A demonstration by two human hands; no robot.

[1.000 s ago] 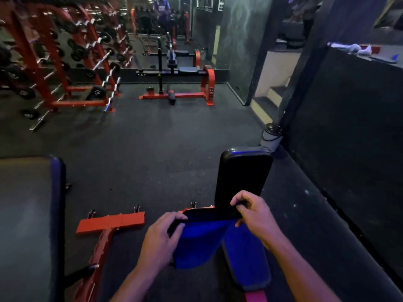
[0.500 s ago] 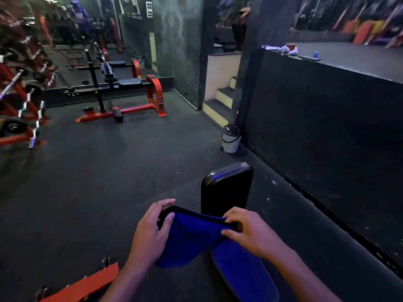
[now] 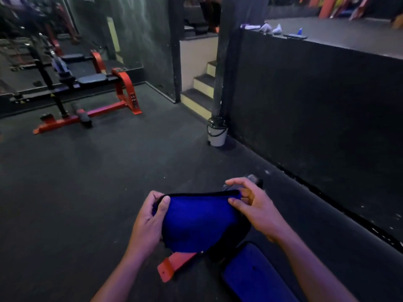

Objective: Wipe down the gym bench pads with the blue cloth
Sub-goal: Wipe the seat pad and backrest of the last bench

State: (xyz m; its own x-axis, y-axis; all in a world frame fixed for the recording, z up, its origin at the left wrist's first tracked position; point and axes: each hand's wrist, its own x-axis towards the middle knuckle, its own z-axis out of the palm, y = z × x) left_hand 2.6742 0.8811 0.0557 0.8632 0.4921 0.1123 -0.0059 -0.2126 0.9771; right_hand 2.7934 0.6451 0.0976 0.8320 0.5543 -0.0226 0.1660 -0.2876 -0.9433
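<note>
- Step in hand, as judged: cloth preparation. The blue cloth (image 3: 197, 221) was stretched between both hands, clear of the pad, so no wiping stroke was under way.
- The left hand (image 3: 148, 223) pinched the left edge of the blue cloth, thumb on the near face and fingers curled behind it.
- The right hand (image 3: 254, 209) pinched the upper right corner of the blue cloth between thumb and fingers; the remaining fingers were loosely curled.
- The blue cloth hung as a taut panel with a dark upper hem, both hands flanking it.
- The bench pad (image 3: 253, 277) lay below and to the right of the blue cloth, apart from it. A red bench bracket (image 3: 174, 265) showed just under the lower edge of the blue cloth.
- Next move, as judged: lower the blue cloth flat onto the bench pad, bunched or folded under one palm, then press and sweep along the pad's length.
- A white bucket (image 3: 217, 132) stood on the floor well beyond the blue cloth.
</note>
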